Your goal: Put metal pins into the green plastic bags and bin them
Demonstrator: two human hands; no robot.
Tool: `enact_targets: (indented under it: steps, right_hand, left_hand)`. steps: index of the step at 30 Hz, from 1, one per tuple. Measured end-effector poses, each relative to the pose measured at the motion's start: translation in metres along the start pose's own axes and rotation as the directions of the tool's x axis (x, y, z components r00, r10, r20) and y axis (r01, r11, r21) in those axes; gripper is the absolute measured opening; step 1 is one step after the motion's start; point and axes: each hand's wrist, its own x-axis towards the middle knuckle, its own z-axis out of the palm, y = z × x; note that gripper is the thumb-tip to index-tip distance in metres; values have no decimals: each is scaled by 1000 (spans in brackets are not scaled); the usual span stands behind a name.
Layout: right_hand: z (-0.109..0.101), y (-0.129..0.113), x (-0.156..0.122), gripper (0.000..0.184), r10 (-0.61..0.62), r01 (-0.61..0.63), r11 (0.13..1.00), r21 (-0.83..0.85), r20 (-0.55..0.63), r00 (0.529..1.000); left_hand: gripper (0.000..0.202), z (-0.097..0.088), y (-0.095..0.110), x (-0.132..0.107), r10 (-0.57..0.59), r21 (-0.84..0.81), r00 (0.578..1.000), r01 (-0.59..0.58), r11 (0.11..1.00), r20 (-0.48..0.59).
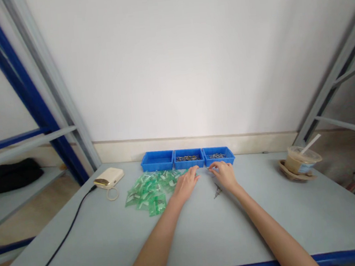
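Metal pieces (218, 190) and green bags (152, 189) lie before us

We have both hands over the middle of the tabletop (205, 241), nearer its far edge than its near one. Our left hand (186, 184) reaches over the right side of the bags, its fingers stretched forward and the thumb a little apart from them; we cannot tell whether it holds anything. Our right hand (223, 174) is just in front of the right bin (230, 157), thumb and forefinger narrowed almost together. Whether something small is pinched there, we cannot tell.

The loose pieces lie in a small cluster just beside our right hand, on its left. More fill the middle bin (189, 164) and the right one, too small for us to tell their exact kind. The left bin (157, 167) completes the row along the far edge, and the bags spread in a heap in front of it.

Near the far left corner we see a white device (111, 177), with a cable (70, 230) running toward the near left corner. By the right edge, a cup (298, 162) with a straw (311, 143) sits in a brown holder (298, 177).
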Motion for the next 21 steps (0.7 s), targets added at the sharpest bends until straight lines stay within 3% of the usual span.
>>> enact_targets:
  steps: [3, 10, 13, 18, 21]
  right_hand:
    - [5, -9, 0, 18, 12, -10, 997, 83, -17, 1000]
    - [2, -1, -12, 15, -35, -9, 959, 282, 152, 988]
    - [-1, -5, -14, 16, -55, -2, 944, 331, 162, 985]
    - [-1, -10, -15, 22, -141, 67, 885, 460, 127, 982]
    - [-1, -10, -15, 19, -157, 108, 914, 392, 96, 983]
  left_hand:
    - [33, 0, -1, 1, 42, 41, 999, -41, 998, -31]
    - [27, -7, 3, 2, 87, -26, 995, -88, 996, -42]
    - [13, -8, 5, 2, 127, -74, 991, -130, 989, -39]
    - [19, -6, 7, 3, 74, -156, 992, -90, 984, -104]
    - [23, -5, 9, 3, 55, -173, 995, -70, 982, -89]
